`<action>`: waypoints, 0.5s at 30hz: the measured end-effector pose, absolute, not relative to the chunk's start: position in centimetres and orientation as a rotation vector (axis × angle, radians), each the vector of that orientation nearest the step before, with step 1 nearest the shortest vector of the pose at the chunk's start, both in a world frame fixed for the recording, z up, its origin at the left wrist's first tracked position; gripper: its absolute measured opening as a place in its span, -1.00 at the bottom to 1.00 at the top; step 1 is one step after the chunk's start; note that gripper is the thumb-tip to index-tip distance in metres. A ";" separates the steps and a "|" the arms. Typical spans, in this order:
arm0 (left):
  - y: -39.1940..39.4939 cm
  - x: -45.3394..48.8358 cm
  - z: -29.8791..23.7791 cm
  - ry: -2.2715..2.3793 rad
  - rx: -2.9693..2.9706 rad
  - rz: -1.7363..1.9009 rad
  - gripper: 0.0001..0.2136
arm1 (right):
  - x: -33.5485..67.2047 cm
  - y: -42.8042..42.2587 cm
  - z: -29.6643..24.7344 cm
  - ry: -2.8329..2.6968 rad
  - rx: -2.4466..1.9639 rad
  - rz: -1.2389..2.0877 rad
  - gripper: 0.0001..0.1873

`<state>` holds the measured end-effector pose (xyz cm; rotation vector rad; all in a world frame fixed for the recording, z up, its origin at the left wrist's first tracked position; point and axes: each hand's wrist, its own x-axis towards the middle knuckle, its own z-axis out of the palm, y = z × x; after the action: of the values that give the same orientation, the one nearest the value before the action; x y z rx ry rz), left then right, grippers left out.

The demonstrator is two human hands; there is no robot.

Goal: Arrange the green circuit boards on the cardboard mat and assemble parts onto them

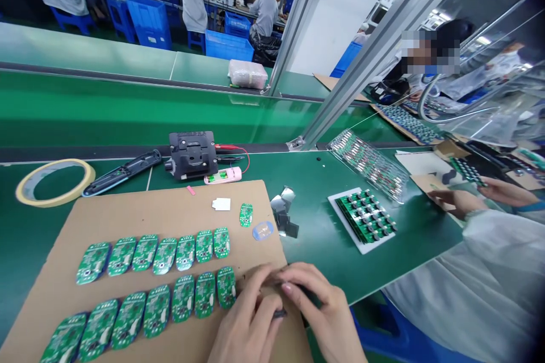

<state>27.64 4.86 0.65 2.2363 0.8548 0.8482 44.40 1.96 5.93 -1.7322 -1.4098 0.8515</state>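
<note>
My left hand (249,323) and my right hand (326,309) meet over the right front part of a cardboard sheet (166,210). Their fingers are closed together around a small dark piece (279,313), mostly covered, so I cannot make out its kind. Left of my hands, green circuit boards (183,298) lie in two rows on the cardboard. The nearest board (226,287) sits just beside my left hand. Beyond my fingers lie a clear oval piece with a blue edge (263,231), a single small green board (246,215) and a white tag-like piece (221,204).
Thin square pieces (283,212) lie right of the cardboard. A stack of boards (368,215), a clear tray (368,164), a tape roll (55,182) and a black device (192,154) with wires surround it. A metal post (378,57) rises behind. A co-worker's hand (460,203) is at right.
</note>
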 end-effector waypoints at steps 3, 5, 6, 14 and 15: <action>5.0 27.6 0.6 0.840 2.245 0.951 -0.81 | 44.0 1.5 6.0 -1.605 -1.664 0.885 -0.76; 5.0 27.7 0.7 0.837 2.203 1.006 -0.83 | 44.6 1.9 6.1 -1.668 -1.641 0.816 -0.71; 5.1 27.7 0.8 0.833 2.189 1.020 -0.82 | 45.2 2.5 6.1 -1.662 -1.667 0.723 -0.71; 5.4 28.0 1.3 0.910 2.319 1.098 -0.82 | 49.6 7.9 5.2 -1.536 -2.022 0.262 -0.50; 5.4 28.1 1.2 0.904 2.311 1.079 -0.83 | 49.5 7.8 5.5 -1.532 -2.010 0.293 -0.54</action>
<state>28.05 5.42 1.19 2.3107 0.9041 1.0792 49.46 7.80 5.48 -2.0100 -1.5322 0.2927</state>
